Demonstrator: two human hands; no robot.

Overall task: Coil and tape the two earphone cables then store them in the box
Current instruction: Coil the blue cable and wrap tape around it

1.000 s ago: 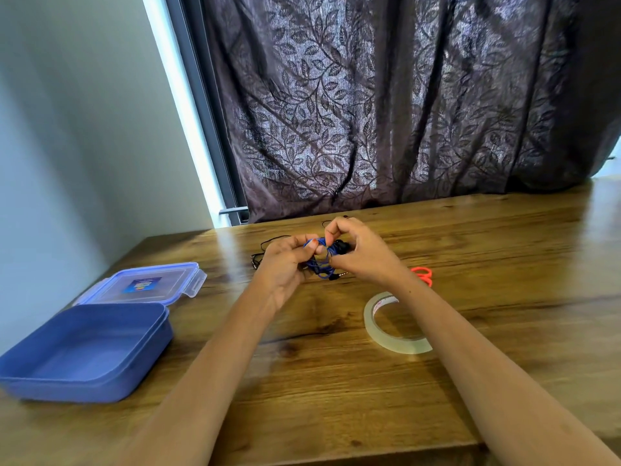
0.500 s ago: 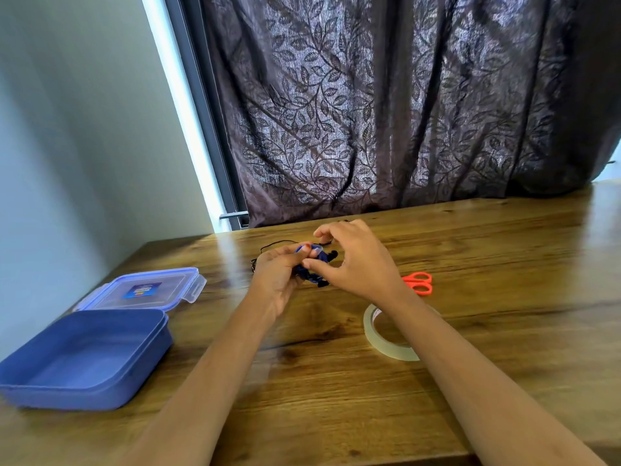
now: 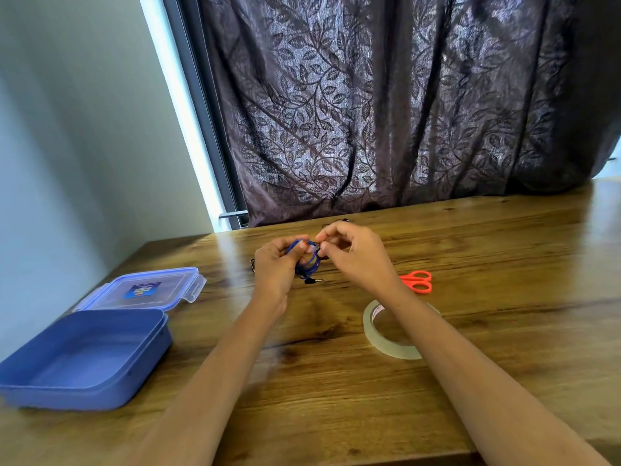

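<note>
Above the middle of the wooden table, my left hand (image 3: 274, 267) holds a coil of blue earphone cable (image 3: 311, 264) wound around its fingers, the jack plug hanging below. My right hand (image 3: 356, 253) pinches the cable's end at the top of the coil. A black earphone cable (image 3: 252, 264) lies on the table behind my hands, mostly hidden. The open blue box (image 3: 84, 358) sits at the left, with its clear lid (image 3: 141, 290) lying behind it. A roll of clear tape (image 3: 379, 341) lies flat under my right forearm.
Orange scissors (image 3: 416, 280) lie to the right of my right wrist. A dark leaf-patterned curtain (image 3: 386, 112) hangs behind the table's far edge, and a grey wall stands to the left. The table's near edge runs along the bottom of the view.
My hands have lifted slightly and drawn apart, so the blue loops and the hanging jack plug show clearly. The box, tape and scissors have not moved.
</note>
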